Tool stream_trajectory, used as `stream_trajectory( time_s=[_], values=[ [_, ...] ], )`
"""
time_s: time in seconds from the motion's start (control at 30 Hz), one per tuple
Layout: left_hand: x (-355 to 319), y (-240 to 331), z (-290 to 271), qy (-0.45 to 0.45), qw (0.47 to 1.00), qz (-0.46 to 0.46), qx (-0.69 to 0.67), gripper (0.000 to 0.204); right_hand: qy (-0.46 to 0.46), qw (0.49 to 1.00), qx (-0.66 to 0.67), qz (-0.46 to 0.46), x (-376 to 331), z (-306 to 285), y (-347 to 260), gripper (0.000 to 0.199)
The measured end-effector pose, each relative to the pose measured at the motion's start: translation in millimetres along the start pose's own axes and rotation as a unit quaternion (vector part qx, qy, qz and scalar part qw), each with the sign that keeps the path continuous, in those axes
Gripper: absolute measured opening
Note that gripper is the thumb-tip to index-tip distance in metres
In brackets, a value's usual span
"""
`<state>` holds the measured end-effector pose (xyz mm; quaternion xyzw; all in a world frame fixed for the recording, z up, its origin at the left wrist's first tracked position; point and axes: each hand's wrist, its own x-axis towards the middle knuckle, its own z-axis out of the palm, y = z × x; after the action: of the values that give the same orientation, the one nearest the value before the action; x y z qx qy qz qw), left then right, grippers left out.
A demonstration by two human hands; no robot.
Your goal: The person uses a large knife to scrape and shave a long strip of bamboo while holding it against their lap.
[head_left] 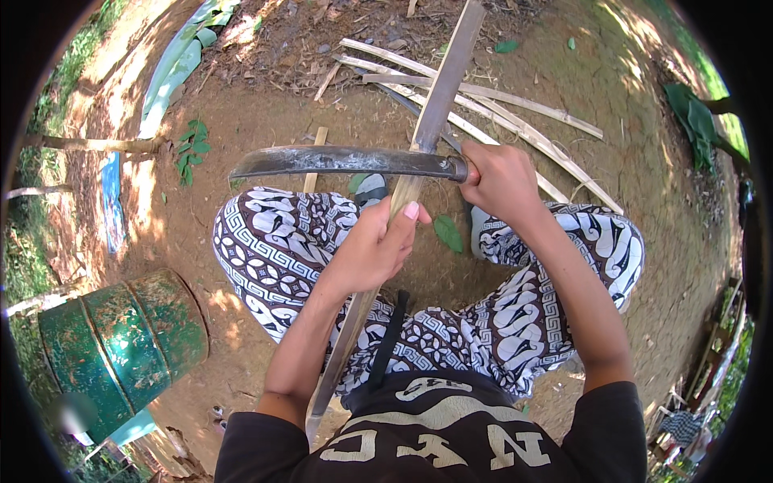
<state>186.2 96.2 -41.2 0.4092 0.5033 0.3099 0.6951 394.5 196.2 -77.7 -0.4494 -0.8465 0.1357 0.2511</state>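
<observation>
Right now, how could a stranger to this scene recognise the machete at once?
Start at the patterned trousers. Above them in view, the right hand grips the machete, which crosses the long slat. Its broad, curved grey blade sets it apart from the narrow, pale slats on the ground.

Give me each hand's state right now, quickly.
Left hand: closed around the long wooden strip.
Right hand: closed on the handle of the curved knife, whose blade crosses the strip.

A curved, smudged dark blade lies crosswise over a long, slanting wooden strip, grey-brown above it
</observation>
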Motion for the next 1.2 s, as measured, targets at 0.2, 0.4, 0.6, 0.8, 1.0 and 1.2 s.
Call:
stream_trajectory(
  time_s=[0.2, 0.4, 0.6, 0.8, 1.0, 1.2],
  values=[
    [-1, 0, 1, 0.013, 1.000, -0.015, -0.005, 0.035, 0.019, 0.999, -0.019, -0.028, -2, 17, 11, 0.021],
    [11, 8, 0, 0.026, 1.000, -0.016, -0.008, 0.036, 0.058, 0.996, -0.062, -0.031, 8, 23, 21, 0.019],
    [-11, 8, -7, 0.023, 0.997, -0.038, -0.061, 0.036, 0.214, 0.950, -0.080, 0.213, 41, -28, 75, 0.015],
    [1, 19, -10, 0.047, 0.996, -0.014, -0.078, 0.040, 0.090, 0.988, 0.074, 0.107, 14, -38, 11, 0.010],
    [1, 16, -3, 0.008, 0.999, -0.026, -0.033, 0.041, -0.038, 0.998, 0.037, 0.038, 10, -17, -10, 0.009],
    [-2, 8, -2, 0.018, 1.000, -0.002, -0.010, 0.040, -0.063, 0.995, 0.067, 0.036, 10, -15, -11, 0.009]
  ],
)
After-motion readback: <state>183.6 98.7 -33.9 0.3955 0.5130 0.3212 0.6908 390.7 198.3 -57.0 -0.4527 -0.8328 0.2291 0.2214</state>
